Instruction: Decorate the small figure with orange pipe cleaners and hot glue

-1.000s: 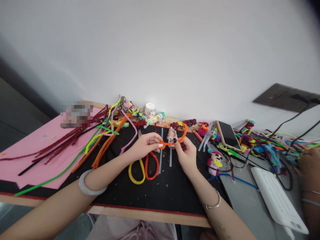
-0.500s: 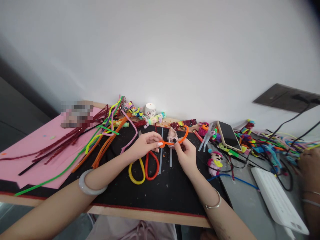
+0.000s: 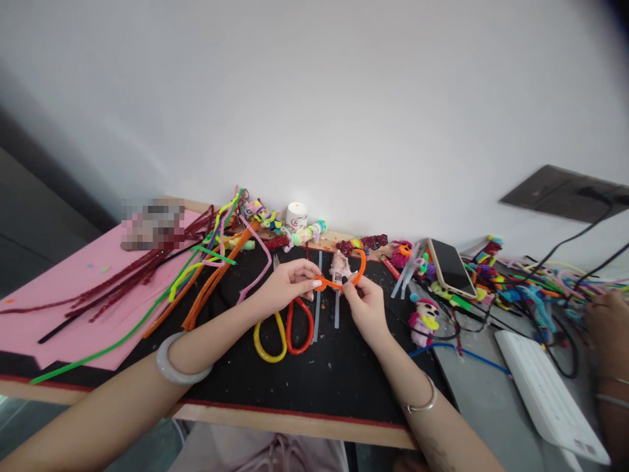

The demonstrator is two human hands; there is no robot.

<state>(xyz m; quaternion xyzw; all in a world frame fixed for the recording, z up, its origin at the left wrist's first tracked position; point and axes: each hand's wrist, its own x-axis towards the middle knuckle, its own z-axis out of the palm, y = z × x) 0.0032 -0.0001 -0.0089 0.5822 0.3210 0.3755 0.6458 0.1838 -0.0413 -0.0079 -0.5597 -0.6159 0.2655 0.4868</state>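
Note:
An orange pipe cleaner is pinched between both my hands above the black mat. My left hand grips its looped left end with closed fingers. My right hand pinches it a little further right, and the free end arcs up and back over that hand. A small pale pink figure stands right behind the pipe cleaner. Scissors with a yellow and a red handle lie on the mat just below my left hand.
Long pipe cleaners in several colours lie over pink paper at the left. A white tape roll, small figures, a phone, a white keyboard and cables crowd the back and right. Another person's hand is at the right edge.
The free end of the orange pipe cleaner has curled in a little closer over my right hand. Both hands keep their pinch in nearly the same place.

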